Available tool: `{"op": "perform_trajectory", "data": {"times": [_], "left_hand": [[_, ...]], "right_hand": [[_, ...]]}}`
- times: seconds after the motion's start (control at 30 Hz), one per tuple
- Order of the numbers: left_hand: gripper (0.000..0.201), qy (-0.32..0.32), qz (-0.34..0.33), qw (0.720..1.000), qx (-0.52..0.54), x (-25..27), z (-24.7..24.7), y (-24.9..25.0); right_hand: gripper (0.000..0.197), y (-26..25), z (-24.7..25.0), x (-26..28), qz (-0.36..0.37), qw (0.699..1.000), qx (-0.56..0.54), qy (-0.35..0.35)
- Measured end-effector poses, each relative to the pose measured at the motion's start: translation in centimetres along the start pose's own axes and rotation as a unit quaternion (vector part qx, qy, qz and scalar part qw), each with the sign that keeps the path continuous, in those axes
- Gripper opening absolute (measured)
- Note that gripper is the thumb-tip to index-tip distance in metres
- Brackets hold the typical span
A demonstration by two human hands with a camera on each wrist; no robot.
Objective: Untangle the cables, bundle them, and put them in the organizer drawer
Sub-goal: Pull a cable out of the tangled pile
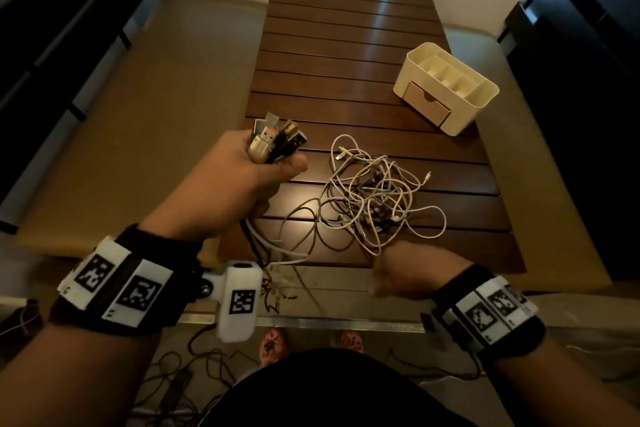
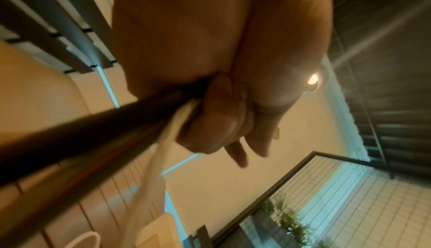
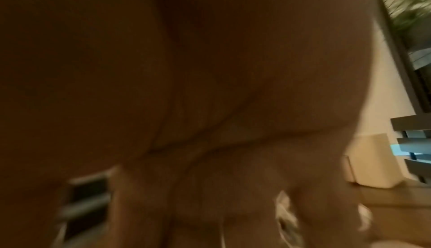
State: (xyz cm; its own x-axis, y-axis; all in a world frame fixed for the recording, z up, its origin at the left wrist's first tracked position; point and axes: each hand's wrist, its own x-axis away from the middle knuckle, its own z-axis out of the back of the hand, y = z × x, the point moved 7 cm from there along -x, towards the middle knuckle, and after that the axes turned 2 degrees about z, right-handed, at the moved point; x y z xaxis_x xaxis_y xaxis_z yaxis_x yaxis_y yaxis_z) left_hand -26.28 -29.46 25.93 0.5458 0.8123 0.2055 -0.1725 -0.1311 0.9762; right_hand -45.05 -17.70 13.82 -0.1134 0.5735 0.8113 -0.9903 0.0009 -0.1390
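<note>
My left hand (image 1: 249, 166) is raised over the table's near left part, fist closed round a bunch of USB plug ends (image 1: 275, 139) that stick up out of it. Their cords hang from the fist toward the table edge; in the left wrist view the curled fingers (image 2: 221, 115) clamp dark and white cords (image 2: 163, 132). A loose tangle of white and grey cables (image 1: 370, 198) lies on the wooden slats. My right hand (image 1: 394, 276) sits blurred at the tangle's near edge; its fingers (image 3: 321, 206) are smeared. The cream organizer (image 1: 460, 80) stands back right, its drawer (image 1: 427, 104) closed.
The slatted wooden table (image 1: 346, 45) runs away from me, with beige cushioned benches either side. A metal rail runs along the table's near edge. More cords lie on the floor by my feet. Dark furniture lines both walls.
</note>
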Motion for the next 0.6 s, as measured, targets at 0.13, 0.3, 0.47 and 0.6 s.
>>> {"op": "perform_trajectory", "data": {"times": [0.13, 0.3, 0.47, 0.6], "left_hand": [[0.044, -0.008, -0.049, 0.994, 0.097, 0.0, -1.4, 1.4], [0.036, 0.008, -0.123, 0.982, 0.144, 0.1, -3.1, 3.7], [0.021, 0.045, -0.141, 0.977, 0.153, 0.0, -1.5, 4.5], [0.029, 0.054, -0.121, 0.978, 0.164, -0.3, -1.3, 2.9]], "right_hand": [[0.08, -3.8, 6.9, 3.1, 0.166, 0.928, -0.26, 0.208], [0.088, -8.9, 8.6, 2.3, 0.297, 0.875, -0.336, 0.182], [0.039, -9.9, 5.8, -0.4, 0.275, 0.904, -0.319, 0.077], [0.034, -8.6, 4.4, -1.3, 0.24, 0.911, -0.334, 0.036]]}}
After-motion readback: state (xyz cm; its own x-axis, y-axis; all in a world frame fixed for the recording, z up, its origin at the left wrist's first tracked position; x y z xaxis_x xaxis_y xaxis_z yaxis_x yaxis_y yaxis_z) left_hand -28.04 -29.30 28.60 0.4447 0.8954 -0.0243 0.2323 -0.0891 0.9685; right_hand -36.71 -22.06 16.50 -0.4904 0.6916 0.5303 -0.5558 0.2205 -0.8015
